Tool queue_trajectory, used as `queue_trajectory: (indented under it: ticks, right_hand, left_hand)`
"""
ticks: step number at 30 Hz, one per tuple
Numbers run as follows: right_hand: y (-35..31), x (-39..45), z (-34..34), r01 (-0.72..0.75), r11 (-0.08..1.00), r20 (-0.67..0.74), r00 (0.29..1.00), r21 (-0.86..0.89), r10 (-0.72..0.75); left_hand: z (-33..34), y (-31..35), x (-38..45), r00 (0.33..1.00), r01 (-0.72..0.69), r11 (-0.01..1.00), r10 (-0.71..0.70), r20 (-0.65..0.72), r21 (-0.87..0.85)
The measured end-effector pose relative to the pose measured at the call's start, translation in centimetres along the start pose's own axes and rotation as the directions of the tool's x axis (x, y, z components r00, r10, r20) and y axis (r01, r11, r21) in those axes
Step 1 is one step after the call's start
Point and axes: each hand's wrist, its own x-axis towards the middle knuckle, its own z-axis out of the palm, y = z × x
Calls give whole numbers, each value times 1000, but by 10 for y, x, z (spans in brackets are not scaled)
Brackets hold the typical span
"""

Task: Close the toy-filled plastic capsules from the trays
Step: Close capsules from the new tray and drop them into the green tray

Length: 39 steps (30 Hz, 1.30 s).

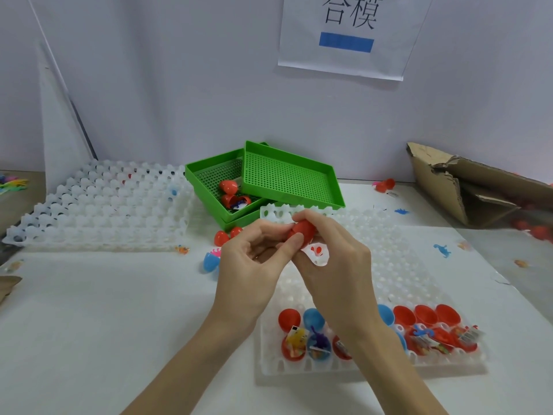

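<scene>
1. Both hands meet above the middle of the counter, and between them sits a smooth red egg-shaped plastic capsule (300,231), glossy and rounded.
2. The left hand (254,262) curls its fingers round the capsule's near end, thumb pressed along its side; the right hand (332,259) wraps over the far end from above, fingers bent. Both are grasping it, held clear of the surface.
3. Below them lies a translucent white moulded plastic tray (398,265), dimpled all over with round cups. Its near row holds open red and blue capsule halves (419,327), hollow shells standing beside halves stuffed with small colourful toys and paper slips.
4. To the left, a stack of matching translucent white cup trays (98,205) rests on the counter, bumpy and frosted.
5. At the back, two bright green perforated plastic trays (287,175) sit one tilted across the other; the lower one holds a couple of red capsules.
6. A closed blue plastic capsule (210,262) and two red ones (226,236) lie loose on the counter just left of the hands.
7. The white counter (89,324) is smooth and matte, scattered with tiny toy figures.
8. A torn brown cardboard box (466,187) slumps at the right; a pale wall behind carries a white paper sign (350,34) with dark characters and a blue bar.
</scene>
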Motion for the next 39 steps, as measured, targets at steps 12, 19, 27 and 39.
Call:
queue_trajectory:
  ticks: [12,19,27,39]
  right_hand:
    - [0,0,-1,-28,1000,-25,999,-2,28]
    - [-1,0,-1,-40,999,-15,999,32,41]
    - [-1,-1,0,-47,999,46,998,20,46]
    - [-1,0,0,-182,976,74,982,124,173]
  left_hand:
    - [-8,2,4,939,316,919,-268,216,-235]
    - [-9,6,7,913,390,866,-321,251,-312]
    - [-7,6,3,920,387,877,-349,176,-286]
    - [-6,10,3,929,340,905,-281,242,-254]
